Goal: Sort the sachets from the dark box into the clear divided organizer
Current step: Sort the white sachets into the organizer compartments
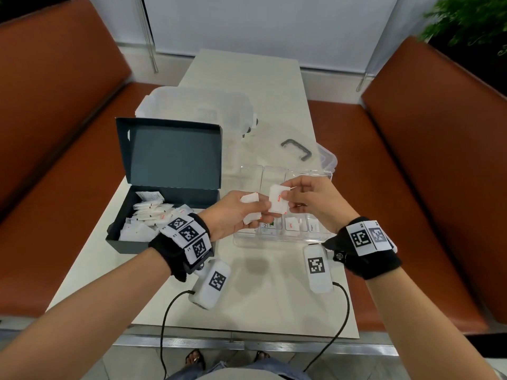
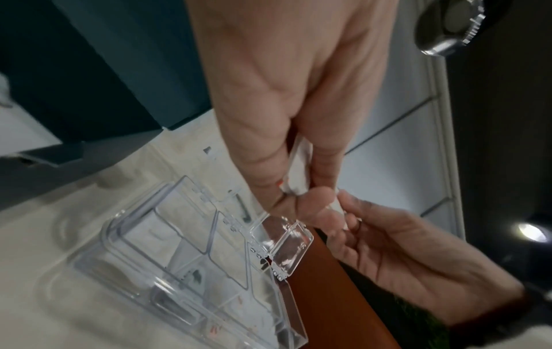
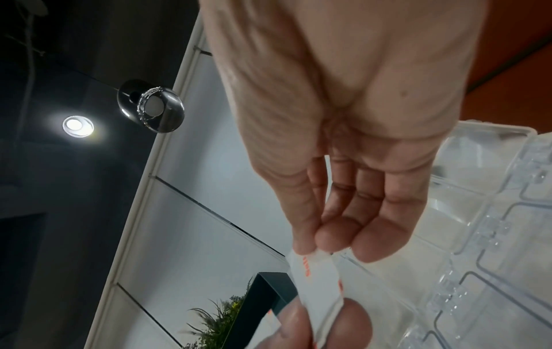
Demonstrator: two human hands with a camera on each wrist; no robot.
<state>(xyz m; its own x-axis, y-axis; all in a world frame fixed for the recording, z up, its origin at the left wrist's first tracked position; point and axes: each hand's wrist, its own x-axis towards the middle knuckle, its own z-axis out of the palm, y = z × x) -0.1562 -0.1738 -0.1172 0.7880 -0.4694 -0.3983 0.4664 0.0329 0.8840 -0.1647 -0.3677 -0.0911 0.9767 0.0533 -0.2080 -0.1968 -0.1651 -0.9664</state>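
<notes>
Both of my hands are raised together above the clear divided organizer [image 1: 282, 239], which sits on the tabletop [image 1: 247, 78] to the right of the dark box [image 1: 164, 171]. My left hand [image 1: 233, 212] is curled around several white sachets [image 1: 251, 218]; one pokes out above my fingers and another below them. My right hand [image 1: 315, 201] pinches the top edge of one white sachet with red lettering [image 1: 278, 200] between thumb and fingertips, and the lower part of that same sachet sits against my left fingertips, so both hands touch it. In the right wrist view the pinch is plain: thumb and forefinger close on the sachet's upper edge while the other fingers lie loosely extended beside them. The dark box stands with its lid tilted up behind it, and a heap of white sachets [image 1: 148, 218] still fills its near and left part. The organizer's small compartment lids are flipped open; in the near row I can see a sachet with green print [image 1: 267, 225], one with red print [image 1: 291, 224] and one with a dark label [image 1: 313, 227], each in its own compartment. Behind the organizer lies a clear lid with a grey handle [image 1: 296, 149], and farther back a frosted plastic container [image 1: 197, 108]. Brown bench seats [image 1: 428, 160] flank the tabletop on both sides.
</notes>
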